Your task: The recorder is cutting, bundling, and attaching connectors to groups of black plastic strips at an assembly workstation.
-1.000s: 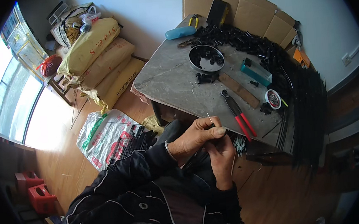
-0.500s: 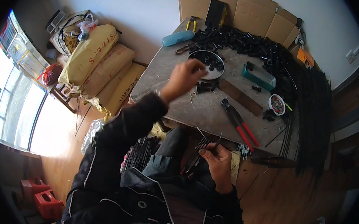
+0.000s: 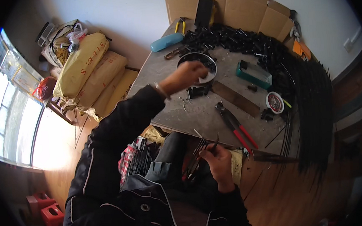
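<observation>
Head view: the left hand (image 3: 187, 76) reaches over the left part of the grey stone-patterned table (image 3: 198, 119), at the round metal-rimmed bowl (image 3: 215, 73) with small black ring-like pieces (image 3: 204, 60) in it. Its fingers are curled together; whether they pinch anything I cannot tell. The right hand (image 3: 218, 160) is just off the table's near edge, above the lap, thumb and fingers clamped on a thin black rod (image 3: 215, 144) whose tip points up. More slim black rods (image 3: 195, 156) fan out just left of that hand.

Near the table's front edge lie cutters with red handles (image 3: 225, 113), and behind them a flat brown bar (image 3: 235, 98). Toward the right edge stand an open teal rectangular box (image 3: 256, 81) and a small white tub (image 3: 278, 112) of tiny red and silvery bits. Long black rods (image 3: 315, 116) hang over the right edge. A heap of short black tubular pieces (image 3: 230, 38) lines the back edge, before upright brown cardboard (image 3: 245, 7); a light-blue rounded case (image 3: 167, 42) lies by the back left corner.
</observation>
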`<state>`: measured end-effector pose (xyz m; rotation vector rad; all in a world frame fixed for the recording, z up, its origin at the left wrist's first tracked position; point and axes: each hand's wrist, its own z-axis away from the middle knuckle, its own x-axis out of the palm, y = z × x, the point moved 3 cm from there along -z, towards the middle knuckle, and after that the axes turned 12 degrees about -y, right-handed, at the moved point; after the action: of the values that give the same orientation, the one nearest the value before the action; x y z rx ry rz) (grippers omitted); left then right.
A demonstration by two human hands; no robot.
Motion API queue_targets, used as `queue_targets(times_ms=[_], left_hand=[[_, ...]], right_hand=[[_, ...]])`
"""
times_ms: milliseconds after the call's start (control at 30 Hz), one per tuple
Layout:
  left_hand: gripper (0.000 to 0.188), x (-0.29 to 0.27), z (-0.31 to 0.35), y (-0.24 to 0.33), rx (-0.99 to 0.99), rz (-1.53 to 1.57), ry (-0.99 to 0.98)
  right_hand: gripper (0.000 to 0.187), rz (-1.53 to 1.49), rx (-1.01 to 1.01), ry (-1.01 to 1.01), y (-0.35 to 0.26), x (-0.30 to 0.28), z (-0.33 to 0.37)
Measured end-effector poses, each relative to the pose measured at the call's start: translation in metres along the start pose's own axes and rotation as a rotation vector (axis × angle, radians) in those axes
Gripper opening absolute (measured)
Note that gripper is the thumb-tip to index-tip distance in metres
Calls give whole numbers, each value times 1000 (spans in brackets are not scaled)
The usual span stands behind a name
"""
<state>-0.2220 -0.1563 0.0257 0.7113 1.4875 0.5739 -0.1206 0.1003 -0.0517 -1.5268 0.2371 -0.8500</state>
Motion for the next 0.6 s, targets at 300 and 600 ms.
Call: queue_targets(times_ms=[300,600], left_hand=[[29,74,100,58,-245,941,-365],[28,85,127,59,-275,1321,-416]], right_hand=[[10,6,-9,-15,-4,-5,-11],[12,-3,-42,-80,-1,5,4]])
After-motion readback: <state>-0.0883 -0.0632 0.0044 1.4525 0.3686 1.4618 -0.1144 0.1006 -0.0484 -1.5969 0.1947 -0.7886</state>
